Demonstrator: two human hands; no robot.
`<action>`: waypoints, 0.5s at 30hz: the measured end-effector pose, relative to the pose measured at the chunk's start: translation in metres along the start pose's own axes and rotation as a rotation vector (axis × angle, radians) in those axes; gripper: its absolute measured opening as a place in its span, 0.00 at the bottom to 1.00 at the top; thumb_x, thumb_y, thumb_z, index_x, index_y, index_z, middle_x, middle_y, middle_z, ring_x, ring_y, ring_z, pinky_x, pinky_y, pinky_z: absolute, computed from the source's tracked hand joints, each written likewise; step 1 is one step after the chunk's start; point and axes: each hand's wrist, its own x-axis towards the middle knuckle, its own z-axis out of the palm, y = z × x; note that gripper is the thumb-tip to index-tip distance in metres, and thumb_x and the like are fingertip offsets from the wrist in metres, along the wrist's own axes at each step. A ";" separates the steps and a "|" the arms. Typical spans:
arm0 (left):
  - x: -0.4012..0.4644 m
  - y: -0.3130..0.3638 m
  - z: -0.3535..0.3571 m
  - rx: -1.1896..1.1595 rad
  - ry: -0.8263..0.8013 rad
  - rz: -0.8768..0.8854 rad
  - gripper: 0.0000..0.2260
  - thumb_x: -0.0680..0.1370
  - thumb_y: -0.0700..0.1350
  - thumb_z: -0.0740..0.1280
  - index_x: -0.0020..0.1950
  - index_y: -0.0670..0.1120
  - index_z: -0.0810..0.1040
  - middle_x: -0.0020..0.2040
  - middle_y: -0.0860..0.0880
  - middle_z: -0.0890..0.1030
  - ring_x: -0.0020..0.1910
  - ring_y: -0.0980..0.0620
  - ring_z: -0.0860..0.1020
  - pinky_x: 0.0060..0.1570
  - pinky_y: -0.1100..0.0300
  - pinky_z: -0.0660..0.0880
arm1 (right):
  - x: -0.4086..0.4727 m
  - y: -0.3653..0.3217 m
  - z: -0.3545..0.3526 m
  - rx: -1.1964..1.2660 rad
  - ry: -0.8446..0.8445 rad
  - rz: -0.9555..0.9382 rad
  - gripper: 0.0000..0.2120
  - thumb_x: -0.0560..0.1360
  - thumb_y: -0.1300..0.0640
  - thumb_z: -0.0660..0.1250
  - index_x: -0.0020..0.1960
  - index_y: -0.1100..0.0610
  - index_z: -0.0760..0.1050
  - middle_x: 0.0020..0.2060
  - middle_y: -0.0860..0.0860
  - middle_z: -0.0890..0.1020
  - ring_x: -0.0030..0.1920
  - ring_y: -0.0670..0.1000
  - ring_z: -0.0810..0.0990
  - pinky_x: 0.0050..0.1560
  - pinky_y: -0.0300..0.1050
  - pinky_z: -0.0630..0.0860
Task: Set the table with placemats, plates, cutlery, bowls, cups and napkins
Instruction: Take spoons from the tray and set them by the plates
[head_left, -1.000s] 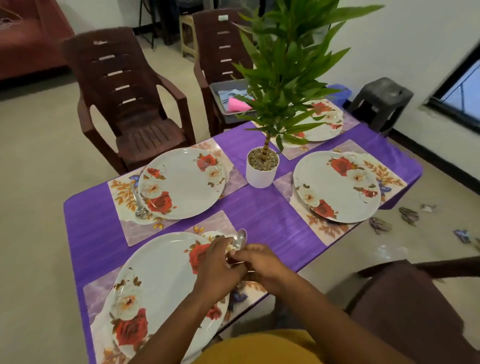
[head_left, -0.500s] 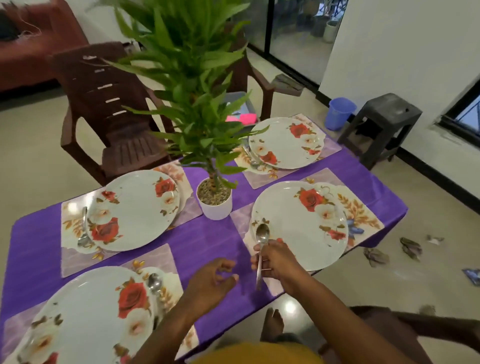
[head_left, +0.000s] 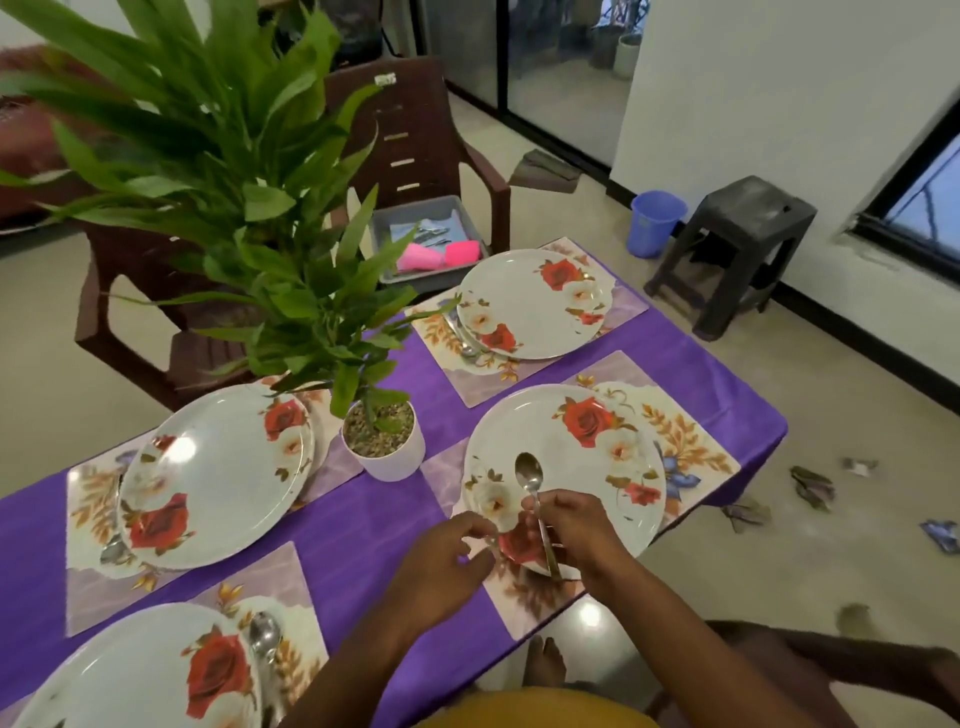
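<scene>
The spoon (head_left: 535, 506) is plain polished metal with an oval bowl and a slim straight handle; the bowl points away from the person and the handle slopes back toward the table edge. The right hand (head_left: 574, 530) pinches it by the handle, thumb and fingers curled round the shaft, holding it over the near rim of the near-right plate (head_left: 566, 462), a white round plate printed with red roses and pale blossoms. That plate sits on a floral placemat (head_left: 685, 447) on the purple tablecloth (head_left: 353, 525). The left hand (head_left: 447, 561) hovers just beside the right one at the plate's near-left edge, fingers loosely bent, gripping nothing that can be seen. Against the frame half a second earlier, the spoon now lies further in over the plate rather than at its left rim, and the left hand has closed in from the bare cloth to the plate edge; the view has swung right. Three other settings show: a far-right plate (head_left: 530, 306) with cutlery at its left, a left plate (head_left: 213, 478), and a near-left plate (head_left: 130, 670) with a second spoon (head_left: 265, 636) beside it. A potted plant (head_left: 382, 441) stands mid-table. A grey tub (head_left: 428, 241) holding pink items sits on a brown chair (head_left: 415, 135); a small sticker on the chair back is unreadable. No legible writing elsewhere.
</scene>
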 end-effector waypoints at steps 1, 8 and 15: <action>0.004 0.002 -0.001 0.005 -0.010 0.015 0.10 0.80 0.49 0.72 0.57 0.64 0.79 0.59 0.62 0.81 0.54 0.60 0.80 0.48 0.74 0.73 | -0.003 0.000 -0.001 0.017 0.018 0.003 0.06 0.78 0.61 0.72 0.47 0.63 0.85 0.38 0.58 0.86 0.33 0.51 0.84 0.37 0.44 0.80; 0.026 0.006 0.002 0.038 -0.039 0.097 0.12 0.79 0.48 0.72 0.62 0.59 0.80 0.61 0.63 0.81 0.57 0.61 0.79 0.56 0.64 0.77 | -0.007 0.007 -0.017 0.029 0.158 0.022 0.07 0.78 0.62 0.70 0.46 0.56 0.87 0.43 0.57 0.86 0.44 0.57 0.86 0.48 0.53 0.86; 0.034 0.017 0.019 0.049 -0.023 0.092 0.14 0.79 0.46 0.74 0.63 0.55 0.79 0.61 0.60 0.79 0.58 0.62 0.76 0.50 0.81 0.66 | 0.000 0.004 -0.052 0.097 0.198 0.035 0.09 0.80 0.64 0.66 0.49 0.60 0.86 0.44 0.60 0.85 0.42 0.57 0.84 0.40 0.46 0.83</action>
